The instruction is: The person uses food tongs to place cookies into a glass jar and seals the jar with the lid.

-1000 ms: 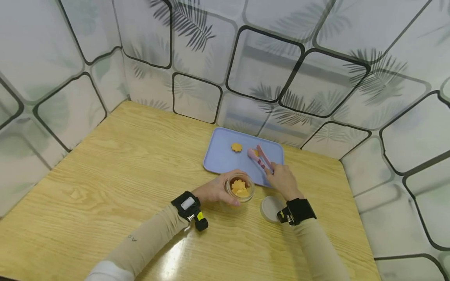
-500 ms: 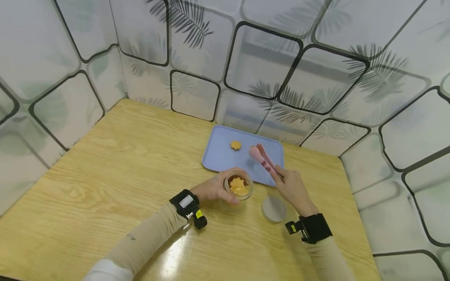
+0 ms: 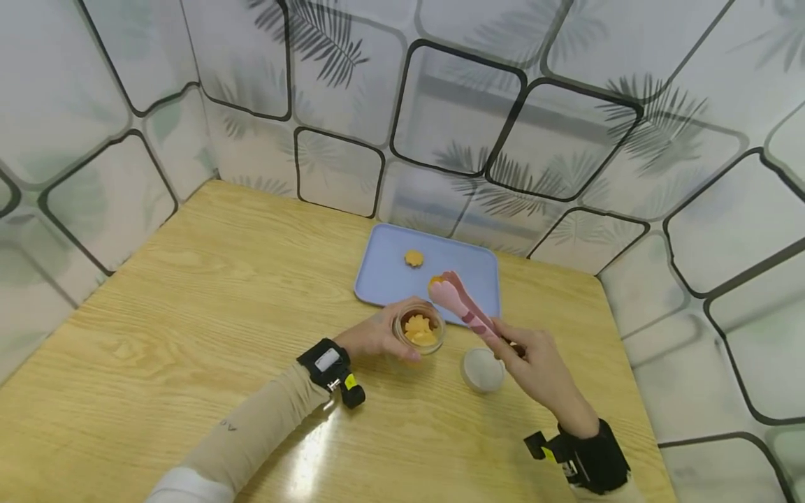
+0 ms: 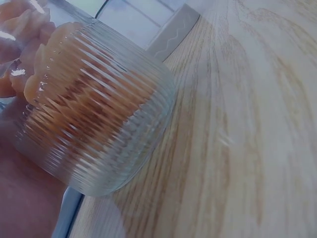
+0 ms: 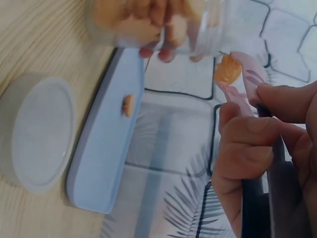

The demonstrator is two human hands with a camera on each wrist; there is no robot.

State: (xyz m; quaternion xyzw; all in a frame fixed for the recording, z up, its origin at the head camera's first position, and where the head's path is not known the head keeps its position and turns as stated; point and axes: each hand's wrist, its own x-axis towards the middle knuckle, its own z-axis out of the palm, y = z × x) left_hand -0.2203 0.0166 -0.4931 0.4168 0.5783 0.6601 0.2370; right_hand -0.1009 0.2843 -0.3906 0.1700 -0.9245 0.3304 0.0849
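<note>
My left hand (image 3: 385, 335) grips a ribbed glass jar (image 4: 106, 116) on the table. Inside the jar lie several orange flower-shaped biscuits (image 3: 420, 330). Between the thumb and fingers of my right hand (image 3: 534, 360) are pink tongs (image 3: 462, 304), raised over the near edge of the blue tray (image 3: 390, 276). Their tips pinch one orange biscuit (image 5: 228, 70), close to the jar's open mouth. Another biscuit (image 3: 414, 258) rests on the tray, as the right wrist view also shows.
A round whitish lid (image 3: 483, 370) lies on the wooden table (image 3: 251, 279), right of the jar. Patterned curtain-like walls (image 3: 339, 171) stand along the table's back and sides.
The tongs have lifted a biscuit from the right part of the tray and come toward me and the jar. My left hand keeps its hold on the jar.
</note>
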